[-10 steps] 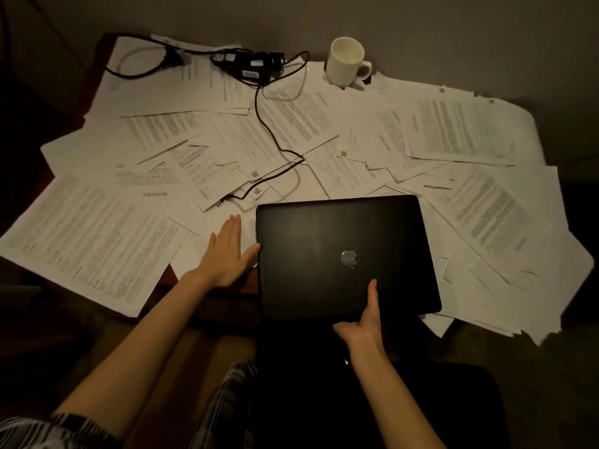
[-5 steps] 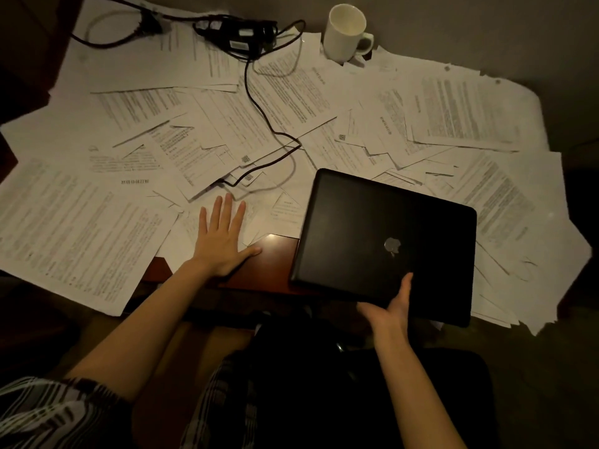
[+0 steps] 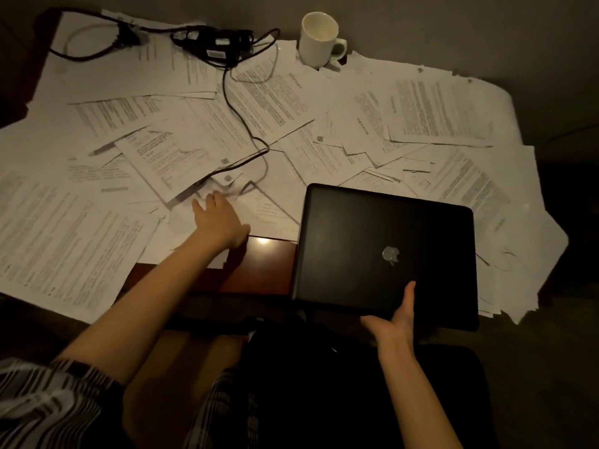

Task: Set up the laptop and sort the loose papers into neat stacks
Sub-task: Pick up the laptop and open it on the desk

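Across the dark wooden desk (image 3: pixel 259 270) lie thin printed papers (image 3: pixel 97 241); the left hand (image 3: pixel 220 222) presses flat on them, fingers spread. Right hand (image 3: pixel 397 319) grips the near edge of the closed matte-black rectangular laptop (image 3: pixel 385 254).

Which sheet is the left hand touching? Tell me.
The blank-looking sheet just beyond the bare wood; left hand presses it.

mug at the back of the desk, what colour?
Plain white mug, no pattern visible. Head view, the only one, shows it clearly.
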